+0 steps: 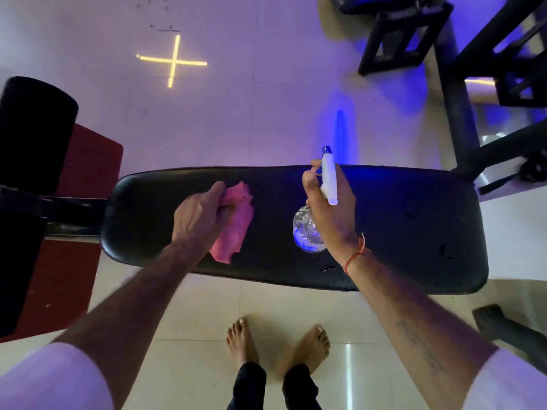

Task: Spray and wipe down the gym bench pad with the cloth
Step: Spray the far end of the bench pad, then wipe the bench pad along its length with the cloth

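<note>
The pale tiled floor (266,113) spreads under everything. Across it lies the black bench pad (399,226), running left to right in front of my bare feet (241,341). My left hand (199,216) presses on the pad's left half, fingers curled tight round a pink cloth (238,220) lying against the pad. My right hand (331,211) hangs over the middle, fingers wrapped round a clear spray bottle (329,180), its nozzle pointing away from me. An orange thread (356,253) circles that wrist.

I'm looking at a gym: a black bench pad (384,220), a foam roller pad (32,128) at its end, and black steel machine frames (461,113) on a glossy tiled floor (266,113) under blue-violet light.
</note>
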`<state>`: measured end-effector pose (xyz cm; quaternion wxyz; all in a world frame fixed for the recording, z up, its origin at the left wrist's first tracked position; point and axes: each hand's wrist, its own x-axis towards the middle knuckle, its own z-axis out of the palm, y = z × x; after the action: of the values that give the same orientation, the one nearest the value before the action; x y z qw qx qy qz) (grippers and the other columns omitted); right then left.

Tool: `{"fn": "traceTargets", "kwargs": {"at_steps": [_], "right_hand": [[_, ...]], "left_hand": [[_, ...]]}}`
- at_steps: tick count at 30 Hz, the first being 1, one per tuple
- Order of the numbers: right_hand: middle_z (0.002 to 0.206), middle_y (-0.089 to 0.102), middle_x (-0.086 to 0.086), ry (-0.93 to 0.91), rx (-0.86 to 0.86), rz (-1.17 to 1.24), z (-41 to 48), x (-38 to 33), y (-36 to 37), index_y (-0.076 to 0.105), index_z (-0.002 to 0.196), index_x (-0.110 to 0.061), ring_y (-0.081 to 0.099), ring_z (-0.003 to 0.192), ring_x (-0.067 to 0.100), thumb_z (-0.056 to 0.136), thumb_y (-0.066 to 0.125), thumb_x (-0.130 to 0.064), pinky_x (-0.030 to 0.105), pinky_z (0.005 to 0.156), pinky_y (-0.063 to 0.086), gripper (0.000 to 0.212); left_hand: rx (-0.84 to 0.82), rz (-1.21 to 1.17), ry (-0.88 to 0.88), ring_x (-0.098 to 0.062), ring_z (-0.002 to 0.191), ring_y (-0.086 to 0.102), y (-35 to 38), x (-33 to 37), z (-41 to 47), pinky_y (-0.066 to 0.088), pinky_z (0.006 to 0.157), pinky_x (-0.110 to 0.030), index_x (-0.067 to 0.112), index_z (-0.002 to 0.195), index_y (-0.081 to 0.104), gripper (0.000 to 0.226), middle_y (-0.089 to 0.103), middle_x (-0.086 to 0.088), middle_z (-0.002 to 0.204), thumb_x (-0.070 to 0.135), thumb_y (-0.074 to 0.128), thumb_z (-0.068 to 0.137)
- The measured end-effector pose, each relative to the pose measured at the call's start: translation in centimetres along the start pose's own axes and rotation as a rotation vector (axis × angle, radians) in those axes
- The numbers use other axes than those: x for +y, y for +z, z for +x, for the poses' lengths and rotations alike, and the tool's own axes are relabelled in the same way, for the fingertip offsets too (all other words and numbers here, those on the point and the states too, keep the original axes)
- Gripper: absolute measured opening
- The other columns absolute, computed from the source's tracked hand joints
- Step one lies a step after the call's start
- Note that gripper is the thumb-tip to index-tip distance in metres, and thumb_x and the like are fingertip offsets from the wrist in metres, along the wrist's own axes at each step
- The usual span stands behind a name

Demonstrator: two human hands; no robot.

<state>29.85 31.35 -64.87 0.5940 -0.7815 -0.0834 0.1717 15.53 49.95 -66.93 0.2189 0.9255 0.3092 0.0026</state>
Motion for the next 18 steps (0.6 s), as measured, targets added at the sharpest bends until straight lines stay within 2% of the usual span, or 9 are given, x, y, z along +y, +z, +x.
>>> {"fn": "traceTargets", "kwargs": {"at_steps": [2, 4, 5, 6, 9, 13, 15, 16, 18], "right_hand": [[0.120, 0.067, 0.005, -0.071, -0.025, -0.035, 0.0, -0.9, 2.2, 0.064, 0.119, -0.015, 0.066, 0.102, 0.033, 0.093, 0.063, -0.054, 0.056, 0.090, 0.057, 0.047], [0.118, 0.067, 0.004, -0.133, -0.058, -0.070, 0.0, -1.8, 4.6, 0.063, 0.119, -0.015, 0.064, 0.105, 0.032, 0.095, 0.060, -0.052, 0.056, 0.092, 0.055, 0.044], [0.117, 0.066, 0.003, -0.152, -0.077, -0.086, 0.0, -2.1, 5.8, 0.063, 0.120, -0.013, 0.064, 0.108, 0.032, 0.097, 0.061, -0.049, 0.056, 0.093, 0.054, 0.043], [0.117, 0.065, 0.001, -0.169, -0.102, -0.102, 0.0, -2.3, 6.9, 0.062, 0.121, -0.011, 0.063, 0.110, 0.032, 0.098, 0.062, -0.045, 0.056, 0.093, 0.054, 0.041], [0.120, 0.064, 0.005, -0.183, -0.202, -0.135, -0.5, -2.0, 9.1, 0.058, 0.127, -0.005, 0.063, 0.112, 0.033, 0.099, 0.071, -0.031, 0.055, 0.094, 0.053, 0.041], [0.121, 0.064, 0.008, -0.162, -0.253, -0.139, -1.5, -1.4, 9.5, 0.051, 0.136, -0.009, 0.068, 0.105, 0.032, 0.091, 0.081, -0.032, 0.051, 0.093, 0.057, 0.059], [0.128, 0.063, 0.005, -0.169, -0.249, -0.170, -1.9, -1.1, 9.0, 0.048, 0.141, -0.010, 0.068, 0.111, 0.021, 0.087, 0.084, -0.032, 0.047, 0.094, 0.059, 0.068], [0.129, 0.064, 0.004, -0.169, -0.246, -0.182, -1.9, -0.9, 8.6, 0.047, 0.143, -0.009, 0.068, 0.109, 0.009, 0.086, 0.085, -0.031, 0.044, 0.095, 0.059, 0.072], [0.120, 0.071, 0.005, -0.162, -0.253, -0.206, -2.1, -0.5, 7.9, 0.045, 0.145, -0.006, 0.067, 0.100, -0.005, 0.085, 0.087, -0.029, 0.040, 0.095, 0.058, 0.077]], "left_hand": [[0.072, -0.112, -0.088, -0.037, 0.073, 0.065, -1.3, -2.1, -1.3, 0.036, 0.062, -0.035, 0.020, 0.093, 0.051, 0.017, 0.061, -0.001, 0.075, 0.029, 0.065, 0.095], [0.143, -0.247, -0.183, -0.021, 0.067, 0.060, -2.2, -3.8, -2.3, 0.033, 0.057, -0.033, 0.023, 0.084, 0.051, 0.021, 0.055, 0.007, 0.069, 0.033, 0.067, 0.095], [0.172, -0.304, -0.237, -0.010, 0.062, 0.057, -2.4, -4.5, -2.7, 0.034, 0.054, -0.027, 0.024, 0.079, 0.050, 0.027, 0.055, 0.009, 0.065, 0.038, 0.066, 0.095], [0.195, -0.353, -0.299, -0.006, 0.062, 0.058, -2.5, -5.2, -3.0, 0.036, 0.054, -0.023, 0.023, 0.076, 0.050, 0.032, 0.056, 0.009, 0.064, 0.045, 0.065, 0.094], [0.228, -0.452, -0.475, -0.017, 0.068, 0.060, -1.9, -6.4, -3.6, 0.042, 0.062, -0.035, 0.021, 0.073, 0.056, 0.042, 0.058, 0.008, 0.064, 0.054, 0.059, 0.098], [0.210, -0.573, -0.565, -0.017, 0.071, 0.059, -1.2, -6.7, -4.4, 0.041, 0.068, -0.034, 0.028, 0.070, 0.060, 0.041, 0.062, 0.012, 0.068, 0.057, 0.055, 0.099], [0.193, -0.622, -0.569, -0.013, 0.071, 0.061, -1.0, -6.4, -4.9, 0.044, 0.067, -0.034, 0.028, 0.075, 0.064, 0.038, 0.066, 0.010, 0.074, 0.055, 0.055, 0.101], [0.184, -0.651, -0.566, -0.010, 0.071, 0.060, -1.0, -6.1, -5.2, 0.044, 0.065, -0.033, 0.028, 0.077, 0.065, 0.038, 0.067, 0.010, 0.076, 0.055, 0.055, 0.101], [0.168, -0.715, -0.566, -0.006, 0.068, 0.058, -0.9, -5.3, -5.6, 0.043, 0.057, -0.027, 0.030, 0.080, 0.065, 0.036, 0.065, 0.011, 0.075, 0.056, 0.054, 0.102]]}}
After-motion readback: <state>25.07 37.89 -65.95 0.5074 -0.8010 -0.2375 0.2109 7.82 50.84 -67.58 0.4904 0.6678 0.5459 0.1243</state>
